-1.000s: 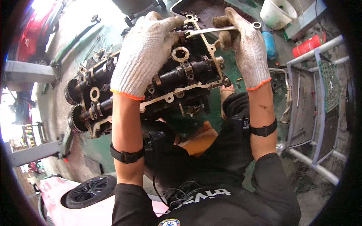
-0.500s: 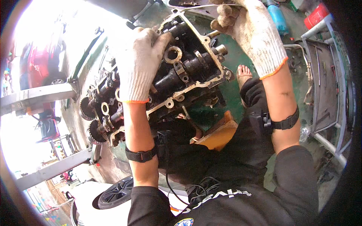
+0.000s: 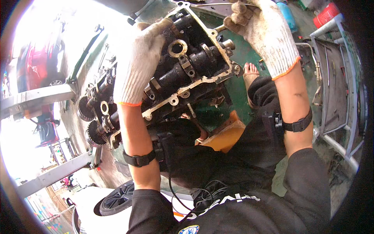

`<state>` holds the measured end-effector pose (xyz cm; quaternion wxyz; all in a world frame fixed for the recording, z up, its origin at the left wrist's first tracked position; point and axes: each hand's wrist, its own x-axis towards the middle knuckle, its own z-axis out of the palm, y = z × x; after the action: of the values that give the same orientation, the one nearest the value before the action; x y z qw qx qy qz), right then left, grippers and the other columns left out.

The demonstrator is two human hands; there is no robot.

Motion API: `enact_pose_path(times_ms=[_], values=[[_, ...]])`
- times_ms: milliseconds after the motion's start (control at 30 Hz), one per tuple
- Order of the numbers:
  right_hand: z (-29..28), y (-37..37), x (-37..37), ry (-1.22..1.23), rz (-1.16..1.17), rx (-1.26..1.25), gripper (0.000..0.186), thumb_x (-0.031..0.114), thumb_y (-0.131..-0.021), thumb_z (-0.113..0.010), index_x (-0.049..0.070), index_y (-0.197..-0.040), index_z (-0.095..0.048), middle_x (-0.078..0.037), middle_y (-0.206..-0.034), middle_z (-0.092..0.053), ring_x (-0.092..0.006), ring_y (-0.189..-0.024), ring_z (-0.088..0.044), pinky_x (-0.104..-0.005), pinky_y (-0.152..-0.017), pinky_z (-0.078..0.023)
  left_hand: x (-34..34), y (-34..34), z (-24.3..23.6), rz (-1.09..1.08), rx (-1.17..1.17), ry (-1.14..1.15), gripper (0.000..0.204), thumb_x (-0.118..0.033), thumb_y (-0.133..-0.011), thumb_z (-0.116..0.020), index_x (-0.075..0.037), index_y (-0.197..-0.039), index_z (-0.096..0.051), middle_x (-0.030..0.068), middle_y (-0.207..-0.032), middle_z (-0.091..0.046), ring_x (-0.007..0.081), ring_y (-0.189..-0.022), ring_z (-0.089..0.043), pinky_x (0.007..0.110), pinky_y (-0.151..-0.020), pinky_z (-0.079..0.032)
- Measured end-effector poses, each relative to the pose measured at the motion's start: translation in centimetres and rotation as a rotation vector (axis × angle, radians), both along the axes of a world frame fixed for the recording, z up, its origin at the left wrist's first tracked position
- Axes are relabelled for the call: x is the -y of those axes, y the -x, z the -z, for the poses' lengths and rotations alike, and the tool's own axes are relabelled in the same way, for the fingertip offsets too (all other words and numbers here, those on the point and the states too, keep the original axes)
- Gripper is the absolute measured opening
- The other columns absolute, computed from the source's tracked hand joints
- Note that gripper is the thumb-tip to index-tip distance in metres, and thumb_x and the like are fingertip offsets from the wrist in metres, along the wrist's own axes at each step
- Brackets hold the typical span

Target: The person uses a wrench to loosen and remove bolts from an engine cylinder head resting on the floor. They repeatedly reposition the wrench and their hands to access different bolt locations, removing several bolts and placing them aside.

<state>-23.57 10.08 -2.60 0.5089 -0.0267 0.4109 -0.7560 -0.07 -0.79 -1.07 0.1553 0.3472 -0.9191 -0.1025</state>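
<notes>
Head view, person seated, working over a cylinder head [image 3: 183, 74] that is lying tilted across the lap and a green floor [image 3: 237, 87]. Left hand [image 3: 136, 66], in a white knit glove with an orange cuff, is resting palm-down on the casting's upper left part, fingers curled over its far edge; it is gripping the cylinder head. Right hand [image 3: 265, 33], gloved the same, is closing in a fist on a thin metal tool [image 3: 202, 4] at the casting's top right corner. Two toothed sprockets [image 3: 87, 121] are showing at the lower left end. An orange stool [image 3: 226, 134] is sitting beneath, a bare foot [image 3: 251, 80] beside it, a grey metal rack [image 3: 335, 82] standing to the right
</notes>
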Motion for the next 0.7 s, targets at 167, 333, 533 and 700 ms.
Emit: enact_pose_path(times_ms=[167, 333, 533, 700], values=[[0.8, -1.3, 0.6, -0.001, -0.076, -0.031, 0.021, 0.019, -0.103, -0.057, 0.003, -0.097, -0.069, -0.005, -0.071, -0.066, -0.0196, -0.059, -0.062, -0.0337, -0.061, -0.054, 0.2, 0.2, -0.1, 0.039, 0.069, 0.055, 0.030, -0.019, -0.100, -0.063, -0.006, -0.125, -0.072, 0.0174, -0.112, -0.064, 0.0288, -0.108, -0.063, 0.037, -0.094, -0.050], [1.3, -1.8, 0.9, 0.053, -0.114, -0.032, 0.021, 0.016, -0.103, -0.056, 0.001, -0.099, -0.069, -0.006, -0.069, -0.065, -0.0192, -0.060, -0.064, -0.0337, -0.060, -0.056, -0.1, 1.0, 0.4, -0.017, 0.044, 0.134, 0.029, -0.025, -0.100, -0.065, -0.003, -0.115, -0.075, 0.0181, -0.108, -0.066, 0.0302, -0.103, -0.067, 0.038, -0.091, -0.052], [1.2, -1.8, 0.8, 0.010, -0.129, -0.045, 0.022, 0.021, -0.103, -0.058, 0.003, -0.098, -0.069, -0.004, -0.068, -0.064, -0.0200, -0.059, -0.064, -0.0341, -0.056, -0.053, 0.3, 0.6, 0.8, -0.058, -0.049, 0.204, 0.030, -0.031, -0.097, -0.066, -0.009, -0.114, -0.077, 0.0177, -0.105, -0.069, 0.0348, -0.099, -0.067, 0.045, -0.090, -0.052], [1.3, -1.7, 0.5, -0.123, -0.193, -0.062, 0.026, 0.030, -0.102, -0.059, 0.006, -0.098, -0.070, -0.002, -0.067, -0.063, -0.0222, -0.059, -0.064, -0.0345, -0.054, -0.047, 1.2, -0.3, 1.1, 0.037, -0.036, 0.205, 0.030, -0.029, -0.092, -0.070, -0.013, -0.116, -0.077, 0.0166, -0.104, -0.071, 0.0358, -0.097, -0.068, 0.045, -0.089, -0.053]])
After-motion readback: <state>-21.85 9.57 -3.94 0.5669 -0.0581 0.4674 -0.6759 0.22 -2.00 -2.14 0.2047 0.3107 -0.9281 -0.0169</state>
